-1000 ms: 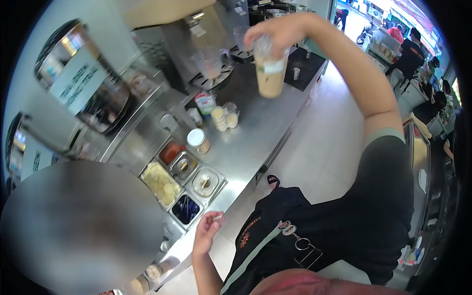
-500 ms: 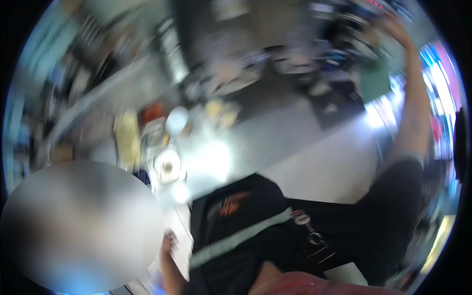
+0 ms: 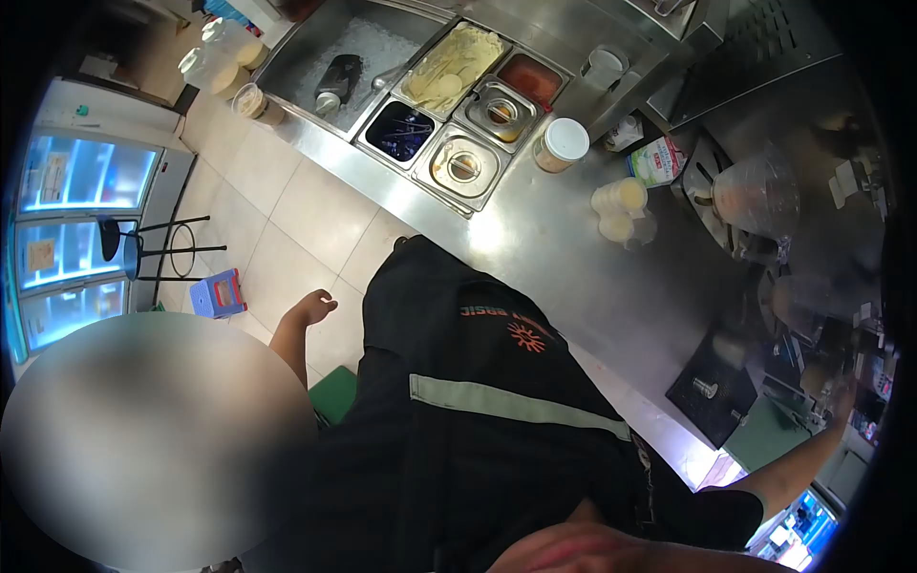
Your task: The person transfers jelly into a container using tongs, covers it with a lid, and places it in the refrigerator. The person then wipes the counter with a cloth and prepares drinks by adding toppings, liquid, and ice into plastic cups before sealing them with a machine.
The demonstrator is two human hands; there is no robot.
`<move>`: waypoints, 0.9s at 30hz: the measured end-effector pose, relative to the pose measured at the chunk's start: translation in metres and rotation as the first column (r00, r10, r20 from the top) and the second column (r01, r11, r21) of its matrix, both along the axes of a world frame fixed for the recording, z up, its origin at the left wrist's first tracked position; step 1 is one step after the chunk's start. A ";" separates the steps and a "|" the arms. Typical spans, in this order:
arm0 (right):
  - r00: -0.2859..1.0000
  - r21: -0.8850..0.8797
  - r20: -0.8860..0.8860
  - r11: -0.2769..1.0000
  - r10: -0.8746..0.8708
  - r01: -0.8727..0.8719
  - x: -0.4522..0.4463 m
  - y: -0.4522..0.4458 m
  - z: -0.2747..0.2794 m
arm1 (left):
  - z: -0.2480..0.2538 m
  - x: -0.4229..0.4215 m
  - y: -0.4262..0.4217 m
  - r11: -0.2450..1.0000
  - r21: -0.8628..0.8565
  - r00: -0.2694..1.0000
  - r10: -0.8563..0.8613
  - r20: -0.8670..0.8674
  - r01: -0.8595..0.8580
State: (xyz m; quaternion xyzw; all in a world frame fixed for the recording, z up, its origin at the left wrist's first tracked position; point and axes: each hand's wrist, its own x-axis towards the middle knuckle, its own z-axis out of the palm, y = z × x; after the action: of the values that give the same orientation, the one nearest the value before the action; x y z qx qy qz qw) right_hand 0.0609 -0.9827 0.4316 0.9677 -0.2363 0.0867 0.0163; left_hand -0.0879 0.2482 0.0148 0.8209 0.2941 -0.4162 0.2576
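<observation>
My left hand hangs over the tiled floor beside my black apron, its fingers loosely curled with a small gap and nothing visible in them. My right arm stretches out to the far right, past the steel counter. There my right hand is beside dark equipment, dim and blurred. Its fingers cannot be made out, nor whether it touches anything. Close to that arm lie a green board and a black mat with a small metal item on it.
Ahead are an ice bin with a dark bottle, several steel food pans, a white-lidded tub, stacked cups and clear blender-like jugs. Lidded jars line the left edge. A blue stool and glass-door fridges stand left.
The view has swung and sharpened, so the counter now runs toward the lower right. My right arm appears lower in view, and my left hand higher.
</observation>
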 end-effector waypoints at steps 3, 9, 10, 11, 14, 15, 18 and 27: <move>0.994 -0.188 0.079 0.981 0.072 -0.056 -0.025 0.014 0.029 | 0.000 0.022 0.000 0.997 -0.069 0.999 -0.035 0.019 0.037; 0.735 0.461 0.663 0.696 0.141 -0.550 -0.052 0.383 0.022 | -0.014 0.066 0.051 0.990 -0.129 0.992 -0.044 0.118 0.059; 0.794 0.678 0.542 0.413 0.277 -0.607 -0.033 0.468 0.002 | -0.028 0.073 0.070 0.984 -0.163 0.994 -0.059 0.088 0.072; 0.755 0.863 0.374 0.097 0.539 -0.496 0.000 0.549 -0.019 | -0.047 0.079 0.091 0.979 -0.205 0.998 -0.004 0.062 0.017; 0.623 0.998 -0.013 0.051 0.782 -0.043 0.083 0.748 -0.133 | -0.068 0.111 0.149 0.966 -0.222 0.989 -0.115 0.091 0.132; 0.602 0.951 -0.017 0.200 0.798 -0.238 0.105 0.800 -0.189 | -0.070 0.127 0.166 0.960 -0.231 0.983 -0.129 0.129 0.156; 0.671 0.666 -0.039 0.520 0.741 -0.535 0.185 0.944 -0.296 | -0.055 0.170 0.234 0.967 -0.197 0.966 -0.114 0.231 0.161; 0.602 0.106 -0.239 0.637 0.762 -0.764 0.256 1.062 -0.469 | -0.052 0.192 0.412 0.957 -0.138 0.920 0.283 0.272 -0.253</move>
State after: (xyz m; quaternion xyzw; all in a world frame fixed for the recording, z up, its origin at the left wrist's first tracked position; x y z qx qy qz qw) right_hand 0.3170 0.0789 -0.0372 0.9781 0.2035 -0.0420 0.0122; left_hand 0.1046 0.6604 -0.0374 0.8108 0.3418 -0.2671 0.3930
